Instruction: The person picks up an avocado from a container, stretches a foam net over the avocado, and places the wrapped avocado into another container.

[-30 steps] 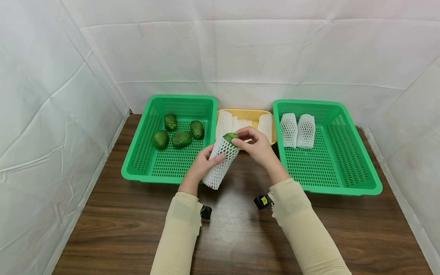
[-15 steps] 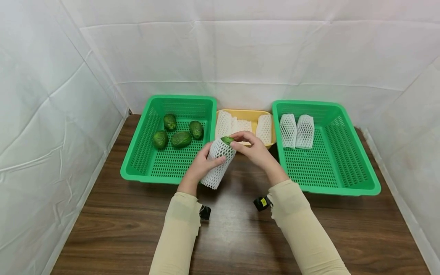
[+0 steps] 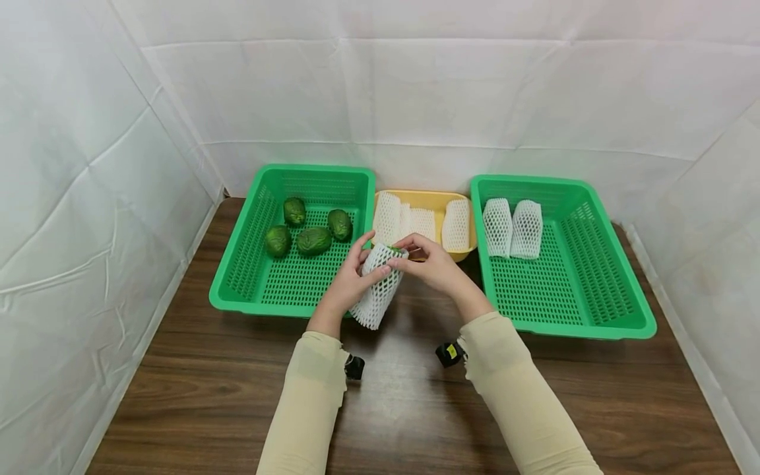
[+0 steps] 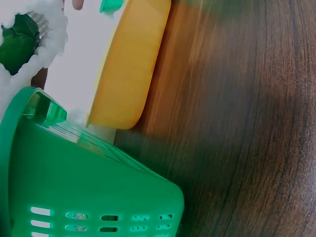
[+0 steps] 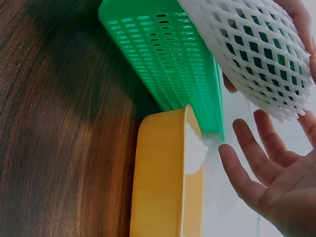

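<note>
A white foam net sleeve (image 3: 374, 300) sits tilted in front of me, with a dark green wrinkled fruit (image 4: 19, 45) inside it. My left hand (image 3: 346, 282) grips the sleeve from the left side, thumb across its front. At the upper rim, my right hand (image 3: 438, 267) pinches the mesh between thumb and forefinger, its other fingers spread apart in the right wrist view. Green shows through the holes of the mesh there. From above, only a sliver of the fruit shows at the sleeve's mouth.
Several green fruits (image 3: 313, 241) lie in the left green basket (image 3: 237, 307). A yellow tray (image 3: 463, 256) holding foam sleeves (image 3: 456, 224) stands between the baskets. Two filled-out sleeves (image 3: 526, 229) rest in the right green basket (image 3: 594, 328). White sheeting (image 3: 415, 92) walls the table (image 3: 404, 409).
The fruit's exposed tip has sunk into the sleeve, and the rim has come up around it. My right hand has moved from the fruit's tip down to the rim; my left forefinger has lifted.
</note>
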Demonstrator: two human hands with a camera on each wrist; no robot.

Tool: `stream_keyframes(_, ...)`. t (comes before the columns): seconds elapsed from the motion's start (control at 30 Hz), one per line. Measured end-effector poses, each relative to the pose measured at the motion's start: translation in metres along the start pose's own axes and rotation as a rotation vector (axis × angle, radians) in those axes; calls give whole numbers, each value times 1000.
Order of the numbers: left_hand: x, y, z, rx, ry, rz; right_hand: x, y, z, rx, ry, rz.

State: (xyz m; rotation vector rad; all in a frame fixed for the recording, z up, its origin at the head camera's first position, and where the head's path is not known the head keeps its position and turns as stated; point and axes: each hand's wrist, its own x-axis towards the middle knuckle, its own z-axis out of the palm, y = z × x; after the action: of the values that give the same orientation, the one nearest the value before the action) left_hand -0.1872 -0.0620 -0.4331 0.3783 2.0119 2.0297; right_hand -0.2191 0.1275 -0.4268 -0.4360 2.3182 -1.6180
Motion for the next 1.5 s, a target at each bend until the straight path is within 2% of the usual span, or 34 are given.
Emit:
stream_keyframes(0.13, -2, 2, 0, -2, 4, 11, 2, 2, 2, -9, -4, 12)
stream_keyframes(0.37, 8, -21, -7, -10, 17, 1, 1, 0, 6, 11, -4, 56)
stream_keyframes(0.57, 7, -23, -7, 2, 43, 13, 1, 1, 11, 63, -11, 105)
stream_keyframes(0.67, 7, -25, -6, 7, 55, 20, 1, 1, 11, 83, 31, 99)
stream_keyframes(0.83, 8, -25, -5, -24, 46, 30, 1, -6, 3, 209, 199, 53)
stream_keyframes(0.93, 8, -24, -5, -30, 43, 25, 1, -7, -1, 254, 258, 21)
stream_keyframes(1.17, 9, -24, -4, -15, 59, -9, 0, -5, -1, 224, 266, 29)
stream_keyframes(1.5, 10, -24, -5, 22, 79, -9, 0, -4, 1, 180, 266, 54)
